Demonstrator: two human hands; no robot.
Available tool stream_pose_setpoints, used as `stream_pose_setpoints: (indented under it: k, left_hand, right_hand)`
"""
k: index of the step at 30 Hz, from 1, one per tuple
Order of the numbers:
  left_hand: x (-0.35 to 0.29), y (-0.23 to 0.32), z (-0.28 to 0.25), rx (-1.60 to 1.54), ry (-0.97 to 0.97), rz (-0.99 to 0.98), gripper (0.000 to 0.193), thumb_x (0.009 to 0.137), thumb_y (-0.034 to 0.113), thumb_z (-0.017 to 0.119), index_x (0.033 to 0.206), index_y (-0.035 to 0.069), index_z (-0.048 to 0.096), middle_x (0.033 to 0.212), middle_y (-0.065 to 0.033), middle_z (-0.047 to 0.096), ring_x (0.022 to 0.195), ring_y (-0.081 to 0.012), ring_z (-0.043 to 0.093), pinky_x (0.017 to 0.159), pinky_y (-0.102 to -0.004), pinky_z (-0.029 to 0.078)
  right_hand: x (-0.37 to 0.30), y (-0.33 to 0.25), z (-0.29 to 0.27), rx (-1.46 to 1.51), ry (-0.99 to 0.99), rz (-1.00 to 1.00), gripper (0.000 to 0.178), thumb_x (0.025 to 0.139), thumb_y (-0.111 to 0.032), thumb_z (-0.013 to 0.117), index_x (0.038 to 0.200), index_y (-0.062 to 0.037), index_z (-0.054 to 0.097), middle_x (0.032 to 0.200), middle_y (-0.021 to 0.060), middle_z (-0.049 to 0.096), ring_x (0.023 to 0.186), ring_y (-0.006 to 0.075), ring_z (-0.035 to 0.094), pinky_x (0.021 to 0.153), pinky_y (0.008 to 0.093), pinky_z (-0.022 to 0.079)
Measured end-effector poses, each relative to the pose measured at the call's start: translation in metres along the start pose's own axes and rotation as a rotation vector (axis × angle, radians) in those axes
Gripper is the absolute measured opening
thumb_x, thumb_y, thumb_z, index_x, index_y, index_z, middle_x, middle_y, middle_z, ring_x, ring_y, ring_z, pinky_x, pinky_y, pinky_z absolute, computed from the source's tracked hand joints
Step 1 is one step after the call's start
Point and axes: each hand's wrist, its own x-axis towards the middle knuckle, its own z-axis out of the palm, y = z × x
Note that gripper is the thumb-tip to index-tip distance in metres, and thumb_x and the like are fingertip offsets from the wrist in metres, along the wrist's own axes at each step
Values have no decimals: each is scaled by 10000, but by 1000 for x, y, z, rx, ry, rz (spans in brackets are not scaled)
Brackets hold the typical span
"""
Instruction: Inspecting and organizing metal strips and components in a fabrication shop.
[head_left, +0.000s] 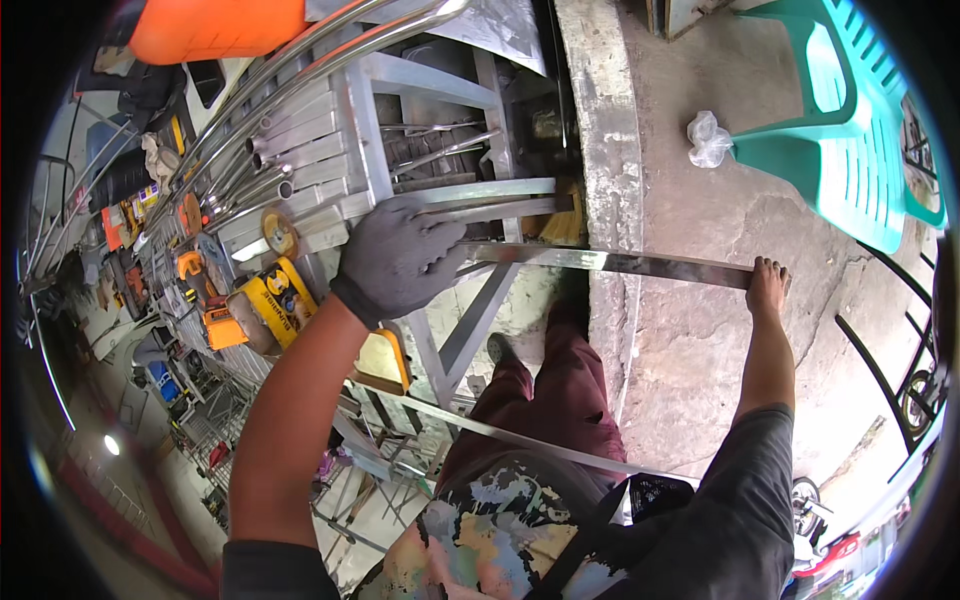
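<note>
A long, shiny flat metal bar (620,262) runs crosswise in front of me, from the metal rack out over the concrete floor. My left hand (400,255), in a dark grey work glove, is closed round its left end; the glove hides that end. At the far right end, my bare right hand (768,287) has its fingers wrapped over the bar. Just above the gloved hand, shorter metal bars (490,190) stick out from the rack (365,130). Whether the glove also touches them I cannot tell.
Left of me, a bench holds steel tubes (300,130), a yellow box (278,300), an orange power tool (205,300) and a cutting disc (280,232). An orange container (215,28) sits at the top left. A green plastic chair (850,130) and crumpled clear plastic bag (708,140) are at right.
</note>
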Motion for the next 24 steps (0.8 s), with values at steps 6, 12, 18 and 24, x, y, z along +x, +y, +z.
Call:
stream_pose_setpoints:
  k: [6,12,18,24]
  left_hand:
    - [2,-1,8,0,-40,-34,205,771,169,680,963,106,711,753,-84,655,744,-312,632,799,-430,491]
    - [3,5,8,50,-93,-71,178,814,230,680,956,123,699,741,-85,672,749,-302,658,879,-428,494]
    - [1,-2,8,38,-116,-45,187,806,235,681,951,117,695,742,-86,675,738,-294,645,882,-425,489]
    - [-4,-1,6,2,-100,-36,173,768,161,681,929,97,696,694,-84,649,710,-305,634,879,-430,499]
  right_hand:
    - [37,-3,46,21,7,-43,311,889,-40,526,1196,-86,546,1229,130,590,1247,314,502,1095,512,303]
    - [62,0,82,127,157,-121,248,834,-11,543,1071,-82,546,1112,123,601,1146,308,541,991,499,356]
    - [57,-6,81,-9,44,-151,280,827,-16,543,1098,-86,555,1121,119,596,1158,313,539,1019,509,351]
    - [27,15,68,91,69,-130,304,851,-12,529,1147,-80,536,1174,132,590,1222,327,519,1050,531,318]
